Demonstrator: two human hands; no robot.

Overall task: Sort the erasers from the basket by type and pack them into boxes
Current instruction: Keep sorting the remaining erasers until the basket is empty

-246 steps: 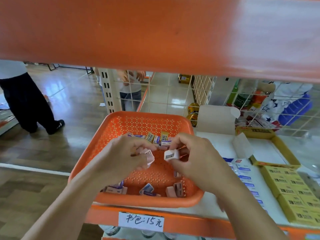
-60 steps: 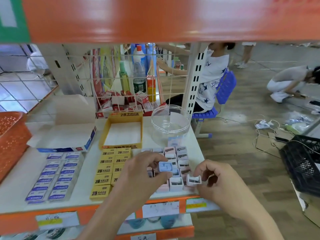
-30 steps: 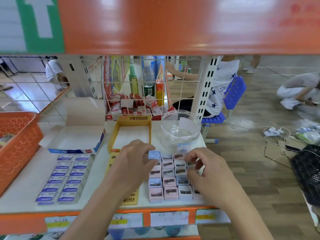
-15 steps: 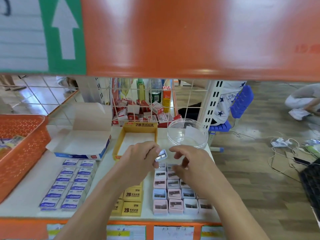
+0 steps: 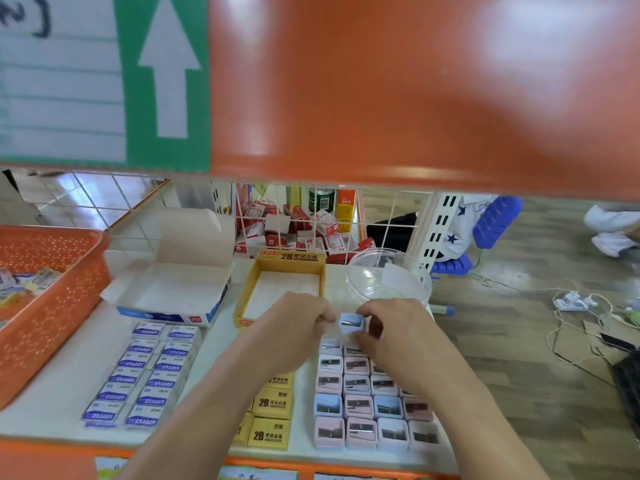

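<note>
A small pale-blue sharpener hangs just above the shelf, between the fingertips of both hands. My left hand has curled fingers at its left edge. My right hand pinches it from the right, finger above and thumb below. Under my hands lies a grid of pink, blue and white sharpeners. Left of it are yellow 2B erasers and two rows of blue-label erasers. The orange basket at far left holds several mixed pieces.
At the back stand an open blue-and-white box, an open yellow 2B box and a clear round tub. A wire grid with red packets closes the back. An orange shelf hangs overhead.
The view swung right from the basket to the sorted rows. My hands carried sharpeners over to the grid. The blue one went from my left fingertips to between both hands.
</note>
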